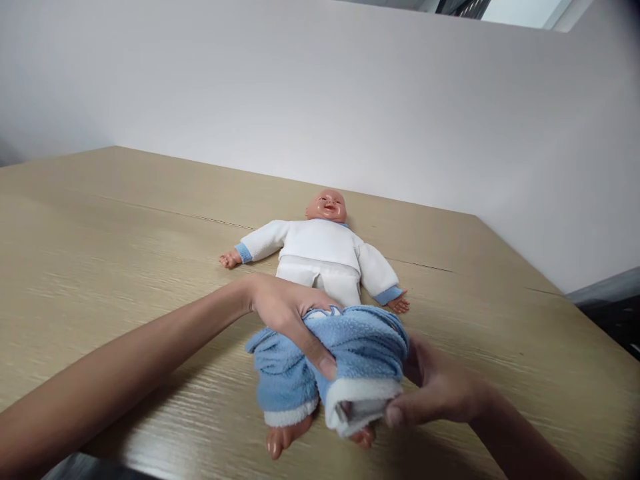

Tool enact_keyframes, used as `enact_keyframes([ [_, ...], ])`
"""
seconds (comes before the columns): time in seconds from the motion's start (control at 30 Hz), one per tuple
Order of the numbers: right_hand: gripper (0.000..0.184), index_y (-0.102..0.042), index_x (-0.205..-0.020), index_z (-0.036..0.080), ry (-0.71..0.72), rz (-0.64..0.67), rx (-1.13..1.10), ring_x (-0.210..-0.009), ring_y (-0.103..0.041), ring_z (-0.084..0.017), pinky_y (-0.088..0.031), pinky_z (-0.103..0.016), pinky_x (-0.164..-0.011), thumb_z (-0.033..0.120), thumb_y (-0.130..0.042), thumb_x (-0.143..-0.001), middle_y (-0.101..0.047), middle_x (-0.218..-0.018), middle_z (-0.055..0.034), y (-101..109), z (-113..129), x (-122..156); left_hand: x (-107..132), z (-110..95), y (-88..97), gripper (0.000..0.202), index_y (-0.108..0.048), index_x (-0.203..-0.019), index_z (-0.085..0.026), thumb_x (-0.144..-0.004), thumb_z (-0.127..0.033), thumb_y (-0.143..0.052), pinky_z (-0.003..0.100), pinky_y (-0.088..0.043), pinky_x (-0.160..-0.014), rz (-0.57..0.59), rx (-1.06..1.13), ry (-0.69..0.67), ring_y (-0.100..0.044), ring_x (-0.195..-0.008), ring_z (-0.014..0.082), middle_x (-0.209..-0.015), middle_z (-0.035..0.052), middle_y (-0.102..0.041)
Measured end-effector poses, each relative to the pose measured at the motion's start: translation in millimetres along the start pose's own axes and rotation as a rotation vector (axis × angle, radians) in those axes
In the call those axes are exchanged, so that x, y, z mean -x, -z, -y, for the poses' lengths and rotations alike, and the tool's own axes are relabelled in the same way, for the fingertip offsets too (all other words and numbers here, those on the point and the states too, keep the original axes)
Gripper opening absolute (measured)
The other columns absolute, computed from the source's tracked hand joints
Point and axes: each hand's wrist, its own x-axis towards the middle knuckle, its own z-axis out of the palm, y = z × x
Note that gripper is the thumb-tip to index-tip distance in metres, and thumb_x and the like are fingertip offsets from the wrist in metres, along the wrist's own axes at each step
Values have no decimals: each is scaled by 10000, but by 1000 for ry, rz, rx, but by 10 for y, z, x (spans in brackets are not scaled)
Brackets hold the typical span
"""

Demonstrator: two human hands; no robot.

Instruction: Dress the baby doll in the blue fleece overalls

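A baby doll (323, 240) lies face up on the table, head away from me, in a white top with blue cuffs. Blue fleece trousers (367, 340) with white cuffs are bunched around its lower legs. One foot (285, 437) sticks out of the left trouser leg; the other shows only in part below the right cuff. My left hand (295, 317) lies over the trousers, thumb pressed on the fabric and the other fingers hidden behind it. My right hand (435, 390) pinches the white cuff (363, 400) of the right trouser leg at its edge.
The wooden table (125, 267) has thin seams running across it. Behind it rises a pale wall (250, 100), with an opening at the top right. The table's right edge slopes down toward a dark area.
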Motion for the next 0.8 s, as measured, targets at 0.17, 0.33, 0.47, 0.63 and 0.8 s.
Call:
enact_keyframes([
  [0.17,710,-652,-1408,194,143,-240,-37,-1034,-728,-238,-587,-334,-925,484,-931,-823,-769,-1173,-92,-21,-148,-52,17,20,6,388,-779,-1068,-196,-775,-358,-976,236,-618,-882,-126,-65,29,-739,-955,184,-995,-2,-790],
  [0.33,557,-690,-1328,190,196,-200,-104,-934,-706,-197,-569,-299,-857,497,-866,-897,-752,-1043,-62,-144,-63,-99,25,48,-8,440,-757,-1039,-173,-771,-456,-960,217,-610,-829,-148,-40,44,-715,-860,162,-950,9,-778],
  [0.47,448,-734,-1065,140,163,69,-130,-741,-642,-156,-532,-282,-718,530,-867,-889,-708,-843,-42,-200,5,-96,33,28,-28,610,-773,-1026,-167,-509,-272,-1080,205,-620,-818,-64,106,103,-694,-807,158,-891,-14,-791],
  [0.63,549,-686,-857,170,97,143,-168,-749,-646,-168,-553,-288,-725,578,-1009,-680,-705,-819,-34,-194,-36,-119,47,-17,-43,522,-784,-958,-150,-508,-152,-1048,168,-595,-749,-48,77,101,-653,-741,131,-815,-28,-773],
  [0.8,569,-708,-942,165,128,139,-168,-744,-683,-198,-587,-336,-743,688,-880,-794,-702,-797,-44,-205,8,-138,26,-30,-42,398,-776,-922,-144,-584,-97,-981,181,-590,-715,-94,-20,35,-675,-748,139,-816,-16,-782],
])
